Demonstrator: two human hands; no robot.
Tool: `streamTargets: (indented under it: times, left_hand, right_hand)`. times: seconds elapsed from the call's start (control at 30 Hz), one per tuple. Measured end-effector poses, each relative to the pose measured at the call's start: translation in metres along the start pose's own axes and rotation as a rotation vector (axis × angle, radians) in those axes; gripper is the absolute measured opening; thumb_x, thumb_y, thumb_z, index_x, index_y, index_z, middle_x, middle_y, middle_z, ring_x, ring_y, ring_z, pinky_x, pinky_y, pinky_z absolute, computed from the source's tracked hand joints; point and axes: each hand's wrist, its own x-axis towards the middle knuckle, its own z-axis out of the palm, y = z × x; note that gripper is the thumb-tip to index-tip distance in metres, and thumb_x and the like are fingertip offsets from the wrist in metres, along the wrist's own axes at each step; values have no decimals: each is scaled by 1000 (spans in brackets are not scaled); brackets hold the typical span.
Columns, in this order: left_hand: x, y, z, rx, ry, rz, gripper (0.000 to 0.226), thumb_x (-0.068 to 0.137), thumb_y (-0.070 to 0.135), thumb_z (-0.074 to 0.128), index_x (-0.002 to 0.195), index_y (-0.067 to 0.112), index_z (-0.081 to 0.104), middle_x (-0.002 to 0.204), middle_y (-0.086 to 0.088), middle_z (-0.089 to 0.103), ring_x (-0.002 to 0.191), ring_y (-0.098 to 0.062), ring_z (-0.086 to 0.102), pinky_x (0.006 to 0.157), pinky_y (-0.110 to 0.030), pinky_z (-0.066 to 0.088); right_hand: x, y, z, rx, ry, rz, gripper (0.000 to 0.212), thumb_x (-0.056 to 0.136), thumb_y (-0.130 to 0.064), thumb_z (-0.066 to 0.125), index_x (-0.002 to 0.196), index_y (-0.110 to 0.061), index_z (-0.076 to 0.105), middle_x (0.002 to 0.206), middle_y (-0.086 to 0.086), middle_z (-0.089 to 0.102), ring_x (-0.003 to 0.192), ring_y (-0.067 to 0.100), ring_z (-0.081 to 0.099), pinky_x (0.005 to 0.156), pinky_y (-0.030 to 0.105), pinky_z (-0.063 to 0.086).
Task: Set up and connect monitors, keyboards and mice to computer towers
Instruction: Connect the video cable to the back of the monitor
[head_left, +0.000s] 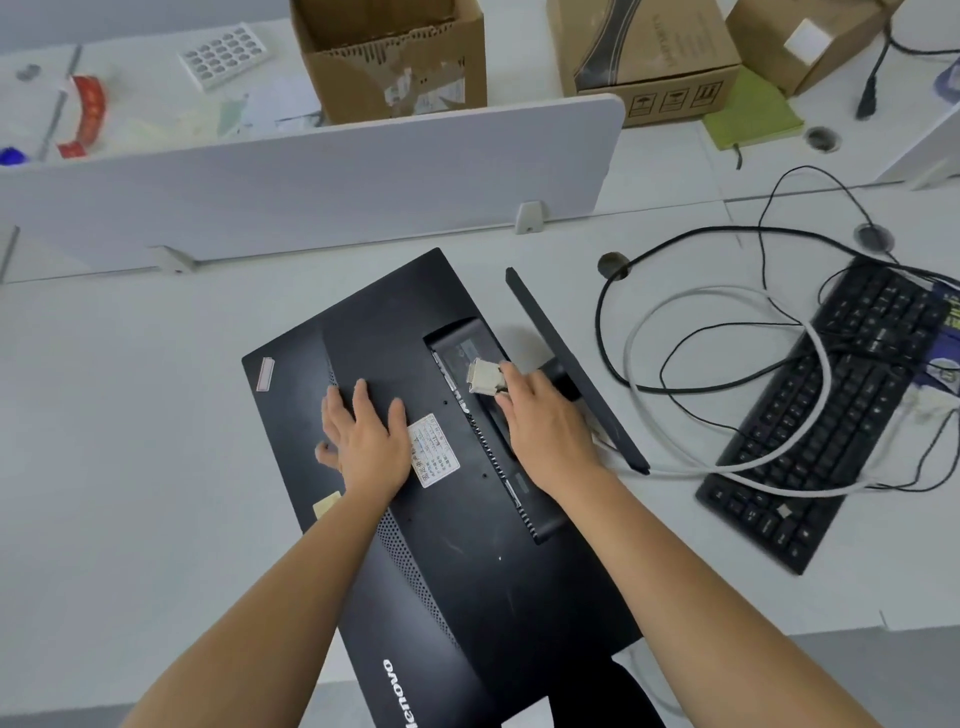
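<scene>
At the monitor (395, 332) ports, right hand (545, 431) pinches white connector (484, 375); left hand (369, 441) flat, fingers straight, bracing. Skewed entry could bend pins.

A: We count one monitor (415, 545), one keyboard (810, 431), one white connector (485, 376), one white cable (724, 290).
B: We agree; we add two hands (366, 447) (545, 426), three cardboard boxes (415, 93) (665, 88) (758, 31), one green notebook (748, 111), one divider panel (311, 187).

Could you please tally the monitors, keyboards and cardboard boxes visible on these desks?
Monitors: 1
Keyboards: 1
Cardboard boxes: 3
Total: 5
</scene>
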Motion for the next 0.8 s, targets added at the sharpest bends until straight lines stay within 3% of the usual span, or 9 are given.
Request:
streamTargets:
  times: [0.1,0.27,0.33,0.43,0.63,0.8]
  left_hand:
    - [17,14,2,7,-9,-55,58,104,42,34,155,20,21,166,-10,-1,152,-23,-6,115,-61,1]
    - [37,35,7,62,-7,-4,57,105,41,28,158,23,12,166,-9,-7,153,-24,-10,116,-63,0]
    - [42,37,10,90,-4,3,56,106,41,25,158,23,12,166,-9,-6,153,-24,-10,116,-64,0]
    - [46,36,14,133,-6,-7,56,106,42,20,158,22,11,166,-9,-5,153,-24,-9,117,-64,2]
    - [45,32,22,219,27,13,58,106,42,16,159,20,9,166,-12,-4,153,-27,-8,117,-64,4]
    - [46,32,26,243,42,10,58,105,42,15,159,20,9,166,-12,-3,153,-28,-7,119,-62,2]
  right_hand:
    - [9,-1,-1,6,-16,-45,42,106,-23,42,147,-13,36,113,13,55,78,19,47,65,30,35]
    - [41,-7,-14,52,-20,-69,52,101,-8,47,151,-14,31,118,14,52,94,22,50,72,29,38]
    - [50,-12,-17,35,-26,-100,57,98,-1,48,151,-13,31,121,15,52,105,26,51,80,32,45]
    - [62,-14,-16,-13,-82,-108,64,92,6,46,151,-14,32,120,14,50,112,28,47,89,35,44]
    - [65,-11,-9,-163,-166,-130,46,93,4,42,137,-11,43,112,14,53,102,28,51,77,32,36]
    - [69,-7,-7,-109,-173,-127,41,94,3,44,132,-12,43,108,12,51,88,22,43,71,30,30]
